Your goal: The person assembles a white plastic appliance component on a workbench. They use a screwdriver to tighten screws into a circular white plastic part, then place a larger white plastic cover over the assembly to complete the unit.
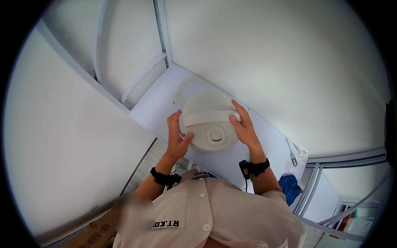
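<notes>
A rounded cream appliance (pixel 202 140), which looks like a small rice cooker, is on the white table in front of me. A broad carrying handle (pixel 209 118) crosses its top, and a rounded-square button panel sits on the side towards me. My left hand (pixel 178 138) is closed around its left side, thumb near the front. My right hand (pixel 245 129) grips the right side by the handle's end, with the thumb on top. The appliance's underside is hidden.
A pale yellow ring (pixel 179 91) shows on the white table (pixel 149 107) behind the appliance. To the right are a cable with a grey connector (pixel 294 160) and a blue bag or cloth (pixel 289 189). White panels stand around the table; a cardboard box (pixel 89 235) is at lower left.
</notes>
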